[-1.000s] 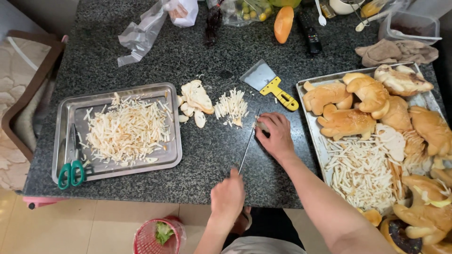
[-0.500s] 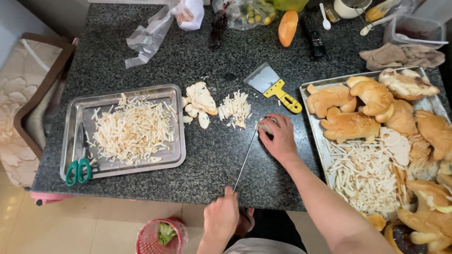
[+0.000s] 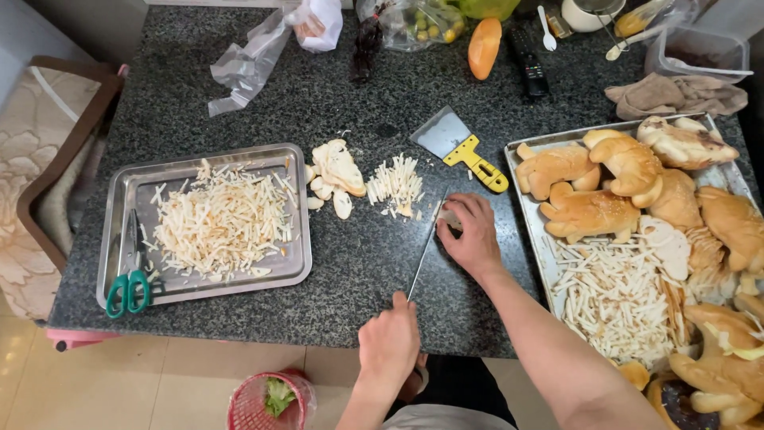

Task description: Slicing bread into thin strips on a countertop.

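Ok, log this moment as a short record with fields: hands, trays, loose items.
left hand: left hand grips the knife handle, blade on the counter
right hand: right hand presses a pale piece beside the blade
left tray: left tray holds pale strips and green-handled scissors
right tray: right tray holds bread pieces and strips
loose: yellow-handled scraper, cut pile

Green-handled scissors (image 3: 127, 275) lie in a steel tray (image 3: 127, 187) beside a yellow-handled scraper (image 3: 461, 147)

Bare forearms — no sleeves, no gloves
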